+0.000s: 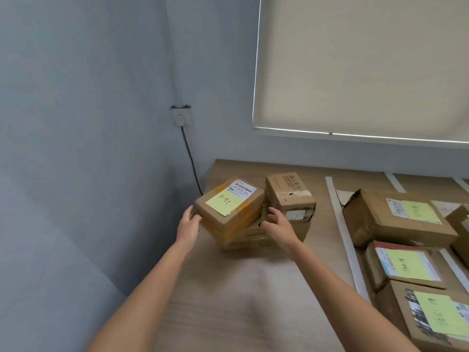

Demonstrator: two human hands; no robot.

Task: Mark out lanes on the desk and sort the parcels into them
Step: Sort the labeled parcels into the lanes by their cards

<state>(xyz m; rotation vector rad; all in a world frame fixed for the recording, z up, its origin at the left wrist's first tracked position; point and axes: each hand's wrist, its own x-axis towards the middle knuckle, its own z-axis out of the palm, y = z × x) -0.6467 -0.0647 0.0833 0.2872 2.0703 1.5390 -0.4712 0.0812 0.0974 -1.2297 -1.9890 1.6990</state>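
A small brown box [229,209] with a yellow note [224,202] sits tilted on top of a flat box [256,237], at the far left of the wooden desk [253,288]. Another box [289,196] stands just beside it. A white tape line [342,229] runs down the desk, and more boxes with yellow notes [403,217] lie to its right. Blue walls meet in a corner, with a plug and a window blind. The left hand [189,222] holds the box's left edge, fingers curled round it. The right hand [276,219] is beside it with loose fingers; I cannot tell if it touches.
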